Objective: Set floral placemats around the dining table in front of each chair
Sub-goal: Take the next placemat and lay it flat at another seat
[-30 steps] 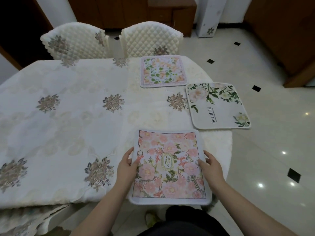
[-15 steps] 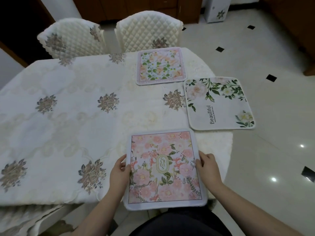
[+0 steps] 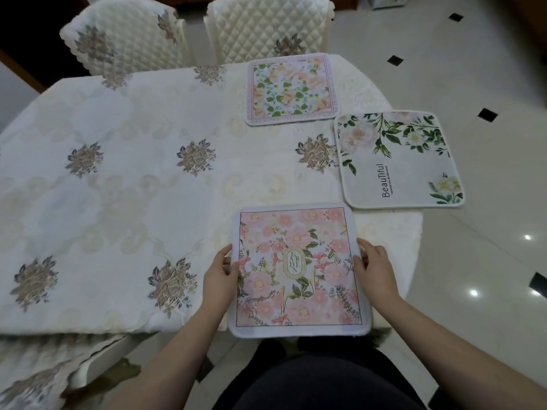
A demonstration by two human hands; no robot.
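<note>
— So where are the hands?

— Left hand grips the left edge of the pink mat, right hand grips the right edge; thumbs lie on top, the other fingers are hidden beneath.

— And the mat itself?

— It lies on the near edge of the surface, its near border hanging past the rim toward the person. An oval label in the middle reads "GARDEN".

— Others out already?

— Two. A white mat with green leaves and the word "Beautiful" lies just beyond and to the right, its right part jutting over the rounded end of the surface. A leafy mat with a pink border lies at the far edge, in front of the right chair.

— Anything in front of the left chair?

— Only the cream cloth with its grey-brown flowers. Part of another padded seat shows at the near left, below the cloth's edge.
</note>
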